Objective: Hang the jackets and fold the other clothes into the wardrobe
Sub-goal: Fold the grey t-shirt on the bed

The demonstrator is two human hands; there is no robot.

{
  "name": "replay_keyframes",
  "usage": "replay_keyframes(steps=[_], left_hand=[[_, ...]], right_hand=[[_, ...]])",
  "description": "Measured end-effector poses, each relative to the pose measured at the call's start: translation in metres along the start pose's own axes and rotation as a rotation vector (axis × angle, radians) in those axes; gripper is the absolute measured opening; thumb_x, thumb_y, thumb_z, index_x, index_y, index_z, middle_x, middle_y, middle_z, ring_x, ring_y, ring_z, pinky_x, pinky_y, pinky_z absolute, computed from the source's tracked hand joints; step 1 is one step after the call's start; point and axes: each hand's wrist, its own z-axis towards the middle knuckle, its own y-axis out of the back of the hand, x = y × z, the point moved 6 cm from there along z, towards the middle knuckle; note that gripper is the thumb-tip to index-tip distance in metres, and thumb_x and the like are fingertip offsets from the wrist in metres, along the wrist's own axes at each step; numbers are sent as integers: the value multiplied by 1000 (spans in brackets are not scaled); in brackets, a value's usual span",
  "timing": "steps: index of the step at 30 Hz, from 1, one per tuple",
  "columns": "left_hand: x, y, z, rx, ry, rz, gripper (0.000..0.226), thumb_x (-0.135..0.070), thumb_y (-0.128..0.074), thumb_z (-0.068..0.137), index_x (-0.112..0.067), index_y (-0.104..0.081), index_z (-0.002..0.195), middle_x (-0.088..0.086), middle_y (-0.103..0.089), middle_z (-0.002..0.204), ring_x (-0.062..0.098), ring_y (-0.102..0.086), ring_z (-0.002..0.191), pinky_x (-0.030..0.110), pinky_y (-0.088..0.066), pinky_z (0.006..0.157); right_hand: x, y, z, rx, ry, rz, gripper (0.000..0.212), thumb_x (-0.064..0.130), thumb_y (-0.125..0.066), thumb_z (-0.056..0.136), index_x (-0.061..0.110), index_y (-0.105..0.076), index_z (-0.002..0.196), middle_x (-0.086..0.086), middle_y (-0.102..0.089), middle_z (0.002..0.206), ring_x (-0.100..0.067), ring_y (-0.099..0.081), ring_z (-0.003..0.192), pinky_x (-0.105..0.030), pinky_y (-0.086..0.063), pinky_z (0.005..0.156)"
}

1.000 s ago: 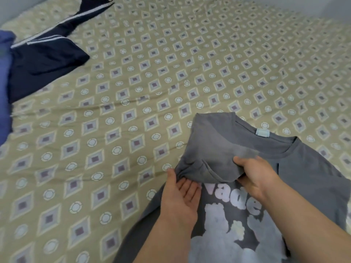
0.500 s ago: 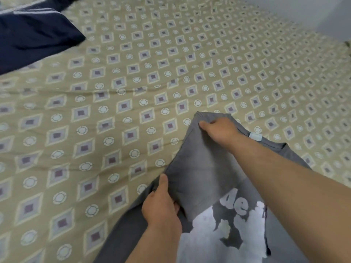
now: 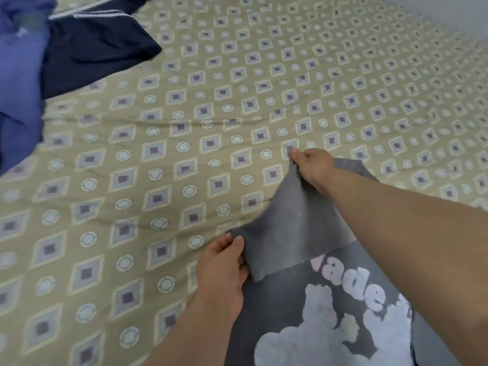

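Observation:
A grey T-shirt [image 3: 298,228] with a white print and lettering lies at the lower right of the bed. Its left sleeve side is folded over onto the chest. My left hand [image 3: 221,262] pinches the lower corner of that fold between thumb and fingers. Higher up, my right hand [image 3: 314,165] grips the fold's top corner at the shoulder, arm stretched across the shirt. The collar and the shirt's right half are hidden by my right forearm.
The bed sheet [image 3: 158,180] is beige with a diamond and circle pattern, slightly wrinkled. A dark navy jacket [image 3: 92,51] with white stripes lies at the upper left, beside a blue garment [image 3: 21,83] at the left edge.
My right hand has pulled the folded flap's top corner farther up and left, stretching the fold taut. My left hand keeps its pinch on the lower corner. The camera swung left.

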Motion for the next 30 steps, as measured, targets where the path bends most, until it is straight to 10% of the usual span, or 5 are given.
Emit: replay_keyframes(steps=[12,17,20,23,30], left_hand=[[2,2,-1,-120,-66,16,11,-7,-62,95,-5,-60,84,11,-70,77,21,-69,68,37,-61,61],[-30,-2,-27,-362,-731,813,21,-18,-62,90,-14,-45,78,1,-51,77,22,-45,74,21,-41,64],[-32,-42,-49,-101,-1453,1408,15,-20,-47,89,-15,-57,100,6,-58,111,28,-50,105,36,-38,90],[-8,-43,-19,204,-1317,1949,60,-45,-33,97,-13,-42,147,11,-35,156,29,-30,146,49,-25,119],[5,-24,12,260,-1235,2148,73,-54,-35,95,-10,-32,152,13,-27,159,29,-26,147,50,-18,117]], right_hand=[[7,4,14,-4,-90,19,32,40,-52,99,10,-64,102,-9,-63,99,-31,-58,105,-34,-44,91],[20,11,-3,-32,154,-222,53,49,-31,103,7,-53,128,-16,-54,134,-35,-51,116,-39,-37,95],[20,7,-60,-304,606,-550,55,40,-36,100,4,-41,142,-23,-42,145,-41,-41,130,-48,-36,104],[-33,-22,-84,-99,568,-791,69,49,-23,100,11,-17,157,-14,-14,164,-30,-13,150,-47,-12,122],[-68,-30,-70,-115,488,-834,80,60,-14,93,14,-10,158,-7,-10,166,-23,-9,152,-37,-2,123]])
